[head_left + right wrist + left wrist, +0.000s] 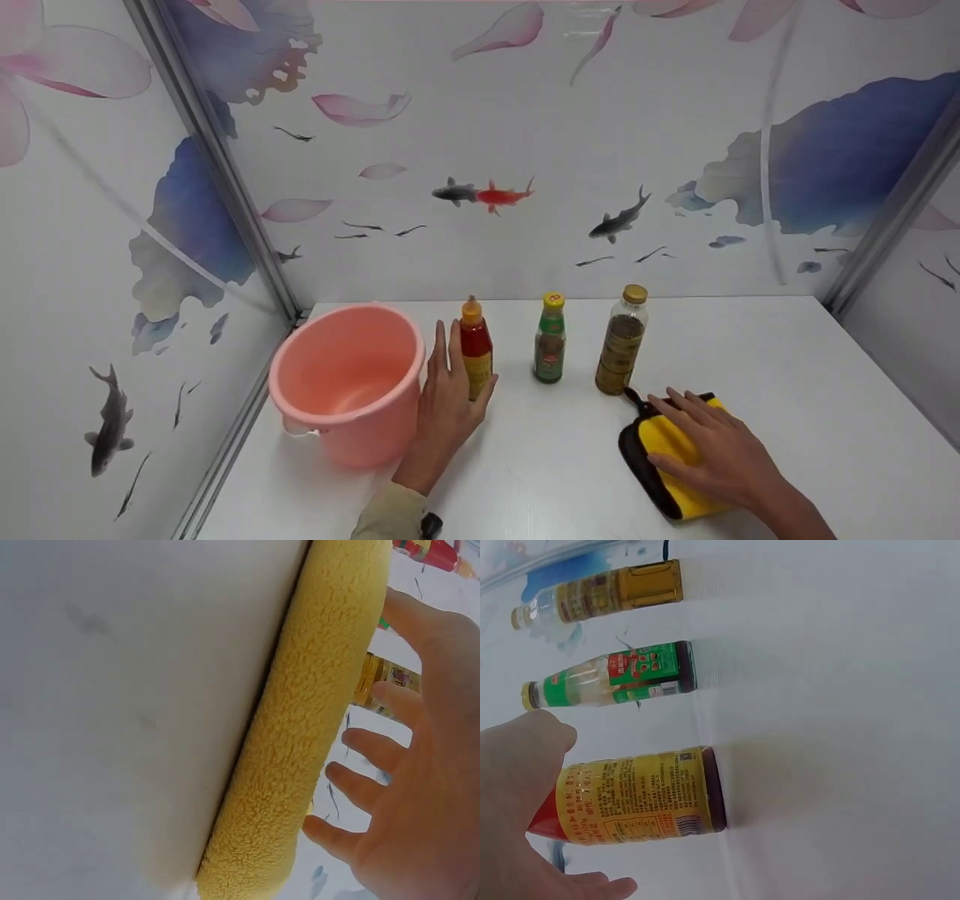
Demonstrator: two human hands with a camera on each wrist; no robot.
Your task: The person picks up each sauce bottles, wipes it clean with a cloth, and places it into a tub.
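Observation:
My left hand (459,375) stands upright against a red sauce bottle (475,352) with a yellow label. Its straight fingers lie along the bottle's left side and the thumb reaches to its right. In the left wrist view the bottle (637,795) sits between the thumb (532,742) and the fingers, with no firm grip showing. My right hand (705,435) lies flat on a folded yellow cloth (658,441) with a black edge, fingers spread. The right wrist view shows the cloth (315,712) on the table under that hand (420,787).
A pink bucket (367,442) stands just left of my left hand. To the right of the red bottle stand a green-labelled bottle (550,341) and a brown bottle with a gold cap (621,349). Painted panels wall in the white table (750,360) on three sides.

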